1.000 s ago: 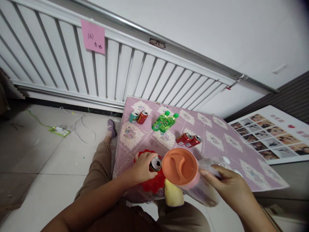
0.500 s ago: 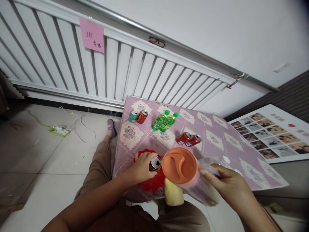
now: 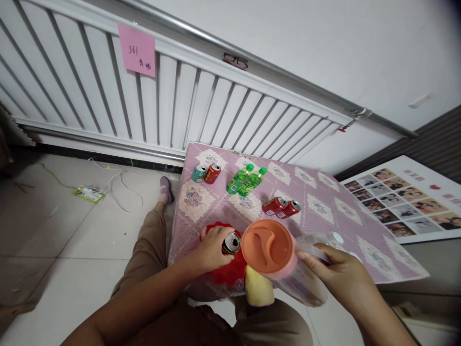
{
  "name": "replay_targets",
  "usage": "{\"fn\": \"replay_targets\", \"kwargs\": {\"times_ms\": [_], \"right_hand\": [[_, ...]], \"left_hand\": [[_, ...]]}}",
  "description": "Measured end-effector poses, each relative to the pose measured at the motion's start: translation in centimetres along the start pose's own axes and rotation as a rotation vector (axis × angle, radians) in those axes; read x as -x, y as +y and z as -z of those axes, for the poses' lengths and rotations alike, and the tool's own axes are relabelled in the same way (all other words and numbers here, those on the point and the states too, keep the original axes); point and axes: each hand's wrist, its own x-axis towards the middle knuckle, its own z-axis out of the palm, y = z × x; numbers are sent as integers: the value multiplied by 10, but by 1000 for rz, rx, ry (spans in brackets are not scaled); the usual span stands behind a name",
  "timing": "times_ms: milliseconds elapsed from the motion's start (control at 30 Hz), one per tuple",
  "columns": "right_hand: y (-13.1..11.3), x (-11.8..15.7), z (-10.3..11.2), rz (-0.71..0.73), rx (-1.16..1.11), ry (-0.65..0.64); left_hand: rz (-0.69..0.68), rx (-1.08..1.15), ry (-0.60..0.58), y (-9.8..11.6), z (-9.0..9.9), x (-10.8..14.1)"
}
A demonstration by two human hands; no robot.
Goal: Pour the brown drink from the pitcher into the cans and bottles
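Note:
My left hand (image 3: pixel 211 250) is wrapped around an opened drink can (image 3: pixel 231 243), which stands over a red scalloped tray (image 3: pixel 230 274). In my right hand (image 3: pixel 334 266) is the handle of a clear plastic pitcher (image 3: pixel 306 283) with an orange lid (image 3: pixel 268 247). The pitcher tilts toward the can, its lid close beside the can's top. A yellow sponge-like block (image 3: pixel 259 288) lies under the lid at the table's near edge. Clear bottles with white caps (image 3: pixel 337 238) lie partly hidden behind the pitcher and my right hand.
On the quilted tablecloth (image 3: pixel 198 216) stand a teal can (image 3: pixel 199 173), a red can (image 3: pixel 212 174), two green bottles (image 3: pixel 245 181) and two more red cans (image 3: pixel 281 207). A white radiator (image 3: pixel 205 105) runs behind. A photo board (image 3: pixel 403 202) leans at the right.

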Motion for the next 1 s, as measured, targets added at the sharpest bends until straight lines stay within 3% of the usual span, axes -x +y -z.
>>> {"fn": "replay_targets", "kwargs": {"times_ms": [267,400,1000], "right_hand": [[1,-2,1,26,37,3],[4,-3,4,22,76,-62],[0,-2,4,20,104,-34]], "left_hand": [[4,-14,9,1,1,0],[2,-16,10,3,2,0],[-11,-13,28,-3,-2,0]]}}
